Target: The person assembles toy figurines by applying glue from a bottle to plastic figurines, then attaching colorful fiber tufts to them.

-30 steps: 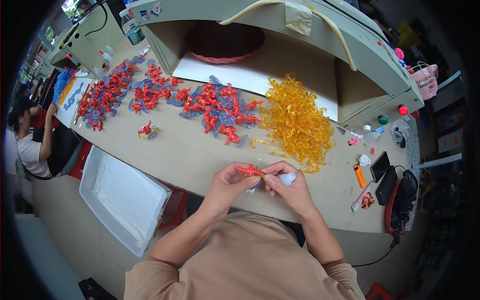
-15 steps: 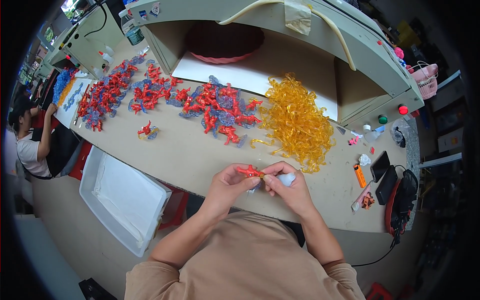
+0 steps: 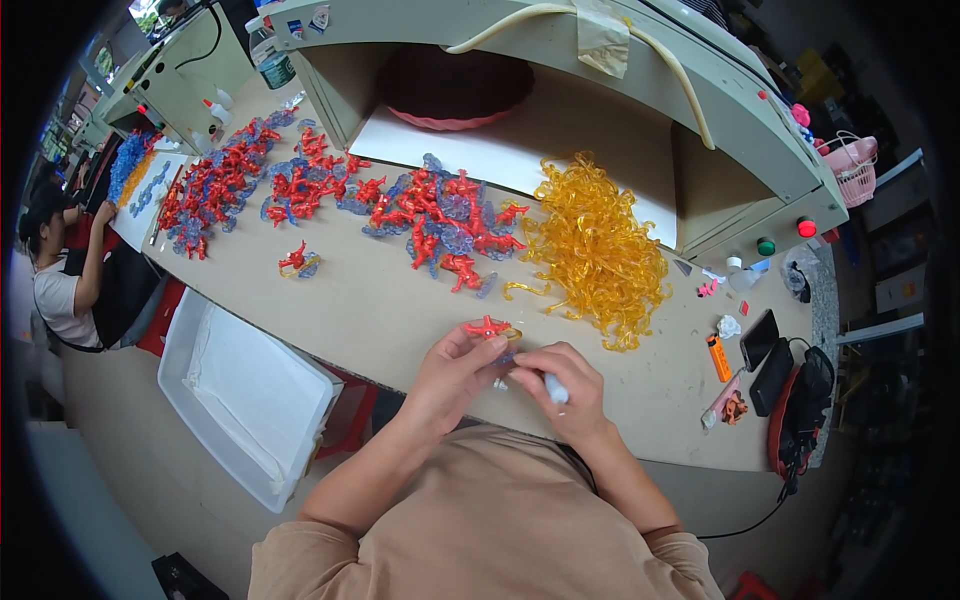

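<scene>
My left hand (image 3: 455,372) pinches a small red plastic figure (image 3: 487,327) with a bit of yellow at its end, held just above the table's near edge. My right hand (image 3: 562,392) is closed around a small white tool (image 3: 554,388), its tip right by the figure. The two hands touch each other. Beyond them lies a heap of translucent orange plastic pieces (image 3: 597,249). Several red figures on pale blue pieces (image 3: 440,223) are spread across the tan table (image 3: 380,300).
A white bin (image 3: 240,395) stands at the table's left front. A second spread of red and blue pieces (image 3: 215,185) lies far left, near a seated person (image 3: 62,270). An orange lighter (image 3: 718,358), phones (image 3: 765,350) and a beige machine (image 3: 560,90) lie right and behind.
</scene>
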Tool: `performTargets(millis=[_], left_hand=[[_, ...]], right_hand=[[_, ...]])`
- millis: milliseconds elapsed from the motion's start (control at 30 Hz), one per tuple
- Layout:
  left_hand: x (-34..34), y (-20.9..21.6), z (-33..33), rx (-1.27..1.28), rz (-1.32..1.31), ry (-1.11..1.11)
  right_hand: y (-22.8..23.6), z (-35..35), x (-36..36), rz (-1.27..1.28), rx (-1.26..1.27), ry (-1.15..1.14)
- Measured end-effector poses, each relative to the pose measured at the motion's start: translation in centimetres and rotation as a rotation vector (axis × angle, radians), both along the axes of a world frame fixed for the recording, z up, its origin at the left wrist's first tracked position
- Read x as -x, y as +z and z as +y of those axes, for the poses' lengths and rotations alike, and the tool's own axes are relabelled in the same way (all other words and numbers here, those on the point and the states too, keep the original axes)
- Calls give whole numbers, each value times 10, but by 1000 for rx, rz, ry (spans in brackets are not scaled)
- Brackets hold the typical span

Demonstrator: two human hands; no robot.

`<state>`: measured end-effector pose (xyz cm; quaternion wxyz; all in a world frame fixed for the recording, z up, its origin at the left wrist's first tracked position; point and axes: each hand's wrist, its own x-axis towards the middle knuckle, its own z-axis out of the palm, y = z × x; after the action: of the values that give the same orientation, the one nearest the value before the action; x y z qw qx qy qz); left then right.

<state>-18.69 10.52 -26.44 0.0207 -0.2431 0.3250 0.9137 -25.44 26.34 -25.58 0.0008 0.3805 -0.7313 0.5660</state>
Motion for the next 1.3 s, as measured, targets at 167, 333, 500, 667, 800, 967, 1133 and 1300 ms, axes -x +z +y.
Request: performTargets(millis=[167, 333, 500, 667, 800, 967, 1133, 1300], left_hand=[[-3, 3, 2, 9, 7, 10], [-8, 22, -1, 1, 58, -23], [-15, 27, -9, 36, 169, -89], [-12, -9, -14, 461, 344, -71], [3, -9, -14, 528, 607, -21], [-1, -16, -13, 279, 645, -43], [-10, -21, -10, -170, 391, 61], [-16, -21, -1, -339, 336, 99]], right_hand=[[-8, -3, 1, 164, -104, -12], [-5, 2, 1, -143, -15, -24], [2, 5, -5, -911, 243, 31], [9, 0, -9, -1330, 615, 238], [11, -1, -14, -1497, 638, 264], [21, -3, -17, -1508, 478, 286], [48, 15, -3, -1051, -38, 140], [48, 33, 6, -656, -274, 159]])
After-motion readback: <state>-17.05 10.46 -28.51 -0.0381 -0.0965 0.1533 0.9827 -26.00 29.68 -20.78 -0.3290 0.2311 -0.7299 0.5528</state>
